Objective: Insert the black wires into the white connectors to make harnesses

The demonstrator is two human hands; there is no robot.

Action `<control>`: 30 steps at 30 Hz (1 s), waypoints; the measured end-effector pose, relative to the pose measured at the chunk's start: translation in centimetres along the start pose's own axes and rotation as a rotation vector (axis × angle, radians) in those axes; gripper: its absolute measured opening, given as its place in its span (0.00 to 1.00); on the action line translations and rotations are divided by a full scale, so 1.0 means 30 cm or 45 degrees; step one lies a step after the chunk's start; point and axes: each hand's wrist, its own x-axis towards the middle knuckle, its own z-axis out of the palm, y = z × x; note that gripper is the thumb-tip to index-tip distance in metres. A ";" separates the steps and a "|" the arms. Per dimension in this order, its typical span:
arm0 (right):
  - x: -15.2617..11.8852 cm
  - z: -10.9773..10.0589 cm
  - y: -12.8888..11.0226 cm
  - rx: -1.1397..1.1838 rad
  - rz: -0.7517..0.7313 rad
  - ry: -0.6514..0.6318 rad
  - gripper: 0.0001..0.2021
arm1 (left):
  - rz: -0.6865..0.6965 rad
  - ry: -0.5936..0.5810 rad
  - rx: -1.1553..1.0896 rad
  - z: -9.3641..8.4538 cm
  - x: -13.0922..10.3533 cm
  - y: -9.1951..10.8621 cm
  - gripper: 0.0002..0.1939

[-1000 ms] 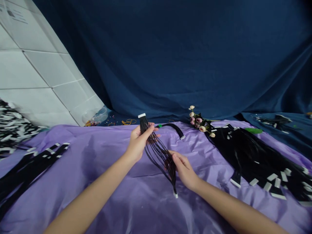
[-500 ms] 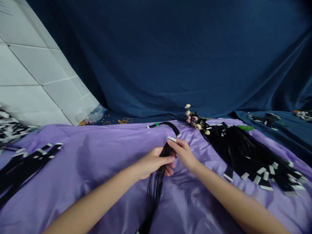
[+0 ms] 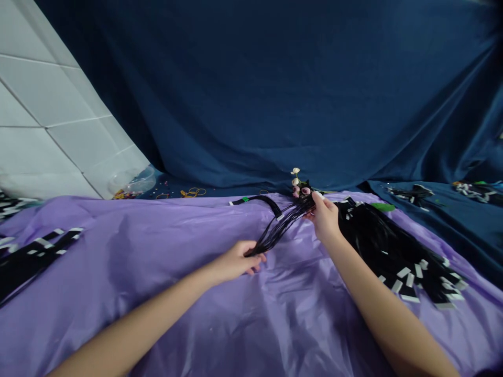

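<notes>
A black wire harness (image 3: 283,224) of many thin strands stretches slantwise between my two hands. My right hand (image 3: 325,215) pinches its upper end, where a bit of a white connector shows at the fingertips. Lower and to the left, my left hand (image 3: 240,259) has its fingers closed round the strands; the far end is hidden there. Just behind lies a shorter black cable (image 3: 264,199) with a green band and white ends. Past my right hand spreads a pile of black harnesses (image 3: 387,241) with white connectors.
Purple cloth (image 3: 157,230) covers the work surface. More black harnesses (image 3: 35,262) lie at the left. Artificial flowers (image 3: 301,188) stand behind my right hand. Yellow rubber bands (image 3: 192,192) and a clear plastic container (image 3: 137,180) sit at the back, before a blue curtain (image 3: 251,94).
My right hand has moved right and away with the connector end. My left hand has slipped down the strands, so the harness now lies stretched between them. The view has shifted slightly right.
</notes>
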 end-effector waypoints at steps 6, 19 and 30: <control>0.046 -0.054 0.047 0.047 0.168 0.016 0.13 | 0.251 0.405 0.124 -0.091 0.069 -0.061 0.16; 0.082 -0.135 0.034 -0.314 0.651 -0.460 0.08 | 0.638 0.868 0.181 -0.262 0.072 -0.081 0.12; 0.061 -0.142 0.060 -0.600 0.010 -0.892 0.15 | 0.446 0.855 -0.251 -0.399 0.077 -0.060 0.13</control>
